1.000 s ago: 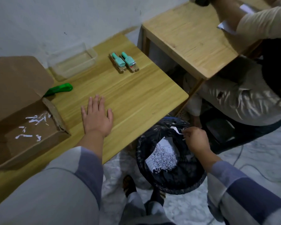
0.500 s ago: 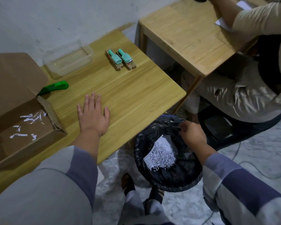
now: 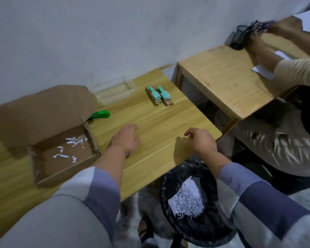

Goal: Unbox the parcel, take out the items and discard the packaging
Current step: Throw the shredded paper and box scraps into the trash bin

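Head view: left hand (image 3: 126,138) and right hand (image 3: 202,140) loosely curled, empty, beside open box (image 3: 64,154).

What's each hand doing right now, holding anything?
Left hand: empty, fingers loosely curled, resting on the table.
Right hand: empty, fingers loosely curled, above the table edge near the bin.

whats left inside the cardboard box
Only a few white paper shreds lie on the floor of the open cardboard box. Its near wall hides the strip of floor just behind it.
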Demonstrator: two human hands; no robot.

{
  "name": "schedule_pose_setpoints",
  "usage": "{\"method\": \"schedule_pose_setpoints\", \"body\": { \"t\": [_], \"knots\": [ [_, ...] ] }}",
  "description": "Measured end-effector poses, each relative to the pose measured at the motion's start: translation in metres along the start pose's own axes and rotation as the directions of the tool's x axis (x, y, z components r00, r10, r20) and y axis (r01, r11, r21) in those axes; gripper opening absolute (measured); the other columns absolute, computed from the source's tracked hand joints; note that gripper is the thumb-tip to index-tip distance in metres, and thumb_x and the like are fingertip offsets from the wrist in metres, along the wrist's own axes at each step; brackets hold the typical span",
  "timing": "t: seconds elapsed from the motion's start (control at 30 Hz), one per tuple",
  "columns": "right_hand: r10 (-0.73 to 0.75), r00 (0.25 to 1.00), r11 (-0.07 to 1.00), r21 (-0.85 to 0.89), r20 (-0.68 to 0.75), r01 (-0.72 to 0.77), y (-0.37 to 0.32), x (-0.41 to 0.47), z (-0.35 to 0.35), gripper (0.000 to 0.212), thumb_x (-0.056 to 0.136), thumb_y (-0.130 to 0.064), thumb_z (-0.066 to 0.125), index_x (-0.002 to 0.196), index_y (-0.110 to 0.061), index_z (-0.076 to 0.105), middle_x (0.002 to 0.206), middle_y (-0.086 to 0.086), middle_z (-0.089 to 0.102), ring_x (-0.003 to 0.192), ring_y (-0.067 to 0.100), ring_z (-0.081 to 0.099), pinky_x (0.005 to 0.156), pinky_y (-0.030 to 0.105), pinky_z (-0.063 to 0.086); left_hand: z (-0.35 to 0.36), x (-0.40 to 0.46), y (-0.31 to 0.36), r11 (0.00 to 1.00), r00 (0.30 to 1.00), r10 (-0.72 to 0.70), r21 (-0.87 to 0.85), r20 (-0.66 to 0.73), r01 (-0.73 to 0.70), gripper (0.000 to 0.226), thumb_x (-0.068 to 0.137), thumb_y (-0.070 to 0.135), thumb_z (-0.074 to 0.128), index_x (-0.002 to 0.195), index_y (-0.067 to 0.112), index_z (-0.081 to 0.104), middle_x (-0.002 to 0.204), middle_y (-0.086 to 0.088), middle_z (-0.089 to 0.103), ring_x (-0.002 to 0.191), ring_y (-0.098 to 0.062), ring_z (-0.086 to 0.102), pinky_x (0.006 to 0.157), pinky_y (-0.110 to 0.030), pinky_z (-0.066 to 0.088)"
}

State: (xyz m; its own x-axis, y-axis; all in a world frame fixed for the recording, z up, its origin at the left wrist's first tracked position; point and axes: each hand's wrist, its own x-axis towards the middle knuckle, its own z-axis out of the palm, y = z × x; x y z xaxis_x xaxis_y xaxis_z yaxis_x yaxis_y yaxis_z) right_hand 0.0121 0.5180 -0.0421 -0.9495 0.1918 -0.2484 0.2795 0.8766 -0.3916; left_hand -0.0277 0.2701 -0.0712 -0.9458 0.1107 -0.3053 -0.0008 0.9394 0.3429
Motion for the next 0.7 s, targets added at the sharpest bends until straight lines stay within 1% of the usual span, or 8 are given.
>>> {"method": "schedule_pose_setpoints", "body": {
  "t": [0.07, 0.17, 0.33, 0.43, 0.53, 0.6, 0.67, 0.7],
  "knots": [
    [-0.068, 0.997, 0.998, 0.009, 0.041, 0.067, -0.041, 0.006, 0.002, 0.029, 0.092, -0.012, 0.047, 0.111, -0.025, 0.065, 0.107, 0.006, 0.067, 0.089, 0.023, 0.061, 0.069, 0.032, 0.049, -0.024, -0.008, -0.008, 0.998, 0.996, 0.021, -0.058, -0.082, -0.026, 0.041, 0.092, 0.026, 0.051, 0.133, 0.024, 0.049, 0.145, 0.001, 0.043, 0.133, -0.021, 0.041, 0.109, -0.037, 0.035],
    [-0.215, 0.974, 0.977, 0.018, 0.078, 0.214, -0.103, 0.010, 0.009, 0.032, 0.090, -0.011, 0.046, 0.110, -0.026, 0.065, 0.109, 0.005, 0.068, 0.096, 0.025, 0.063, 0.077, 0.035, 0.052, -0.059, -0.025, -0.030, 0.994, 0.980, -0.018, -0.111, -0.200, -0.004, 0.032, 0.091, 0.022, 0.051, 0.122, 0.024, 0.059, 0.135, -0.002, 0.053, 0.122, -0.025, 0.050, 0.102, -0.039, 0.042],
    [-0.451, 0.878, 0.892, 0.042, 0.159, 0.451, -0.200, 0.000, 0.031, 0.035, 0.087, -0.009, 0.045, 0.110, -0.023, 0.067, 0.110, 0.011, 0.069, 0.097, 0.031, 0.064, 0.079, 0.034, 0.051, -0.101, -0.068, -0.096, 0.978, 0.918, -0.176, -0.173, -0.357, 0.120, 0.028, 0.091, 0.018, 0.050, 0.116, 0.021, 0.063, 0.124, -0.002, 0.059, 0.119, -0.025, 0.051, 0.101, -0.041, 0.043],
    [-0.531, 0.823, 0.843, 0.030, 0.201, 0.537, -0.244, -0.008, 0.049, 0.037, 0.087, -0.008, 0.047, 0.118, -0.021, 0.062, 0.110, 0.014, 0.068, 0.101, 0.033, 0.063, 0.076, 0.031, 0.047, -0.107, -0.095, -0.137, 0.951, 0.863, -0.308, -0.149, -0.401, 0.270, 0.031, 0.091, 0.018, 0.050, 0.119, 0.024, 0.061, 0.128, -0.002, 0.054, 0.121, -0.024, 0.046, 0.099, -0.040, 0.043],
    [-0.573, 0.783, 0.811, 0.034, 0.242, 0.583, -0.270, -0.013, 0.070, 0.046, 0.087, -0.011, 0.050, 0.133, -0.018, 0.047, 0.110, 0.019, 0.067, 0.106, 0.036, 0.060, 0.081, 0.035, 0.047, -0.099, -0.117, -0.169, 0.897, 0.793, -0.437, -0.143, -0.424, 0.418, 0.040, 0.088, 0.019, 0.054, 0.127, 0.026, 0.054, 0.128, -0.004, 0.047, 0.119, -0.026, 0.042, 0.094, -0.041, 0.045],
    [-0.545, 0.797, 0.831, 0.043, 0.262, 0.554, -0.278, -0.013, 0.085, 0.060, 0.088, -0.010, 0.050, 0.144, -0.020, 0.031, 0.112, 0.021, 0.066, 0.106, 0.037, 0.060, 0.083, 0.037, 0.048, -0.088, -0.126, -0.183, 0.858, 0.763, -0.510, -0.175, -0.397, 0.482, 0.053, 0.089, 0.021, 0.055, 0.139, 0.029, 0.042, 0.130, -0.006, 0.041, 0.116, -0.029, 0.041, 0.094, -0.042, 0.045],
    [-0.507, 0.814, 0.854, 0.037, 0.284, 0.519, -0.281, -0.013, 0.097, 0.073, 0.087, -0.005, 0.048, 0.150, -0.022, 0.015, 0.115, 0.021, 0.064, 0.105, 0.037, 0.060, 0.083, 0.038, 0.048, -0.076, -0.128, -0.194, 0.827, 0.767, -0.558, -0.284, -0.316, 0.484, 0.068, 0.091, 0.021, 0.055, 0.149, 0.035, 0.022, 0.132, -0.009, 0.038, 0.113, -0.032, 0.047, 0.096, -0.043, 0.046],
    [-0.497, 0.819, 0.859, 0.033, 0.286, 0.510, -0.280, -0.013, 0.101, 0.077, 0.086, -0.003, 0.046, 0.151, -0.024, 0.012, 0.118, 0.021, 0.062, 0.105, 0.037, 0.060, 0.083, 0.038, 0.047, -0.071, -0.127, -0.198, 0.811, 0.783, -0.563, -0.358, -0.264, 0.463, 0.075, 0.092, 0.021, 0.054, 0.150, 0.040, 0.012, 0.134, -0.011, 0.041, 0.112, -0.033, 0.051, 0.096, -0.045, 0.047]
  ]
}}
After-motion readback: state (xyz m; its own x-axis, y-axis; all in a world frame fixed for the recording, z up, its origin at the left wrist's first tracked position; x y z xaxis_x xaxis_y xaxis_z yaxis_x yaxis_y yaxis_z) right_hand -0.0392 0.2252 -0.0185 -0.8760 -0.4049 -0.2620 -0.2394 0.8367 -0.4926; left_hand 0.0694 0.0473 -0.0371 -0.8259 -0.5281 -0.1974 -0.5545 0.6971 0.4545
